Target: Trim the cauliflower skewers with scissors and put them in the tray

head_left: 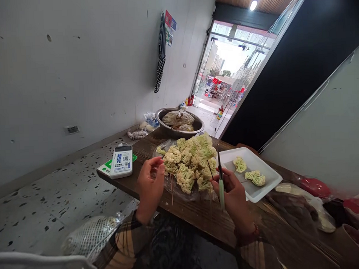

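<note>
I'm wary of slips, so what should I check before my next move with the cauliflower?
1. Green-handled knife in the right hand: ok, gripped.
2. Blade apart from the left hand: ok, pointing up.
3. Left hand's grip: cannot tell; contents unclear.
4. Cauliflower pile before the hands: ok.
5. Room in the white tray: ok, two florets there.
6. White device clear of table edge: not ok, close.

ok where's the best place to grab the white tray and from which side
Probably by the raised rim of the white tray on the picture's right, coming from above: that edge is away from the green-handled tool and cauliflower pile, which lie toward its left.
</note>
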Motion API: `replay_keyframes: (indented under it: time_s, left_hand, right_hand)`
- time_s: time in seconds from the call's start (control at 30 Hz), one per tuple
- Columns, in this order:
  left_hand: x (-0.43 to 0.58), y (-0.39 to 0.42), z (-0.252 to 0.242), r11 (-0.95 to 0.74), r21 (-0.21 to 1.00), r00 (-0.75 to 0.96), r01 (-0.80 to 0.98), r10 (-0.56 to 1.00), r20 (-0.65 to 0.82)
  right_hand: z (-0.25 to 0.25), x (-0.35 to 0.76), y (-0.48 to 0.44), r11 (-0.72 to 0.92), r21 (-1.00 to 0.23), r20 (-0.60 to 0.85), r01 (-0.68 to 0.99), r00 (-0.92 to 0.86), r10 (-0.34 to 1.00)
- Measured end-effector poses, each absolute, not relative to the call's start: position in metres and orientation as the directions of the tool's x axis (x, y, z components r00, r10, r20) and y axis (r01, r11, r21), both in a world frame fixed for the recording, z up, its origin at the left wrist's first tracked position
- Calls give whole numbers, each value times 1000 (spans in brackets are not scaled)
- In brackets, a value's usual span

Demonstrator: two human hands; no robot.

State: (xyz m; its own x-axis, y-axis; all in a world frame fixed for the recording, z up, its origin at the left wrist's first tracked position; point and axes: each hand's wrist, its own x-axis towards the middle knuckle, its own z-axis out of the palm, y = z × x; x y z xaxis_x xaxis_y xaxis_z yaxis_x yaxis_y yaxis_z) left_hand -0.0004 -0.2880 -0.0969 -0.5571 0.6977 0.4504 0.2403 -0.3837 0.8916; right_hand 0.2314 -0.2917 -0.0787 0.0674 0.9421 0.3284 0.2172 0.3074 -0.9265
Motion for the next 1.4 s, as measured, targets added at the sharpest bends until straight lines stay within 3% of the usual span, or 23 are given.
replay_keyframes:
  time_s: [0.13, 0.23, 0.37, 0.5, 0.63, 0.87, 1.03, 1.23, 1.4]
  left_hand:
    - [24, -301, -76, -463, 807, -342, 368, 739, 580]
    - [36, -302, -69, -461, 824, -251, 329, 799, 547]
    - [42, -298, -69, -317, 948, -295, 30, 903, 312]
    - [45, -296, -70, -205, 927, -251, -313, 960, 128]
    - [54, -300, -62, -114, 885, -131, -451, 989, 61]
    - [72, -308, -53, 10, 779, -37, -627, 998, -42]
    - [80, -314, -46, -13, 758, -52, -652, 998, -27]
    - [91, -318, -43, -105, 786, -124, -610, 992, 37]
    - [93, -320, -42, -104, 803, -109, -587, 993, 49]
  right_hand:
    - [-79, 226, -296, 305, -931, 326, 201, 82, 942]
    - [-75, 223, -301, 292, -939, 311, 182, 84, 947]
    - [-74, 220, -309, 277, -949, 290, 151, 73, 954]
    - [-79, 224, -319, 276, -951, 282, 137, 23, 959]
    - [-82, 231, -328, 295, -951, 297, 89, 14, 955]
    - [-102, 232, -331, 391, -883, 404, 260, -4, 915]
    - [-120, 235, -332, 374, -893, 394, 251, 31, 919]
    - [-107, 239, -335, 280, -956, 290, 85, 141, 947]
    - [-104, 246, -336, 207, -977, 202, -48, 97, 975]
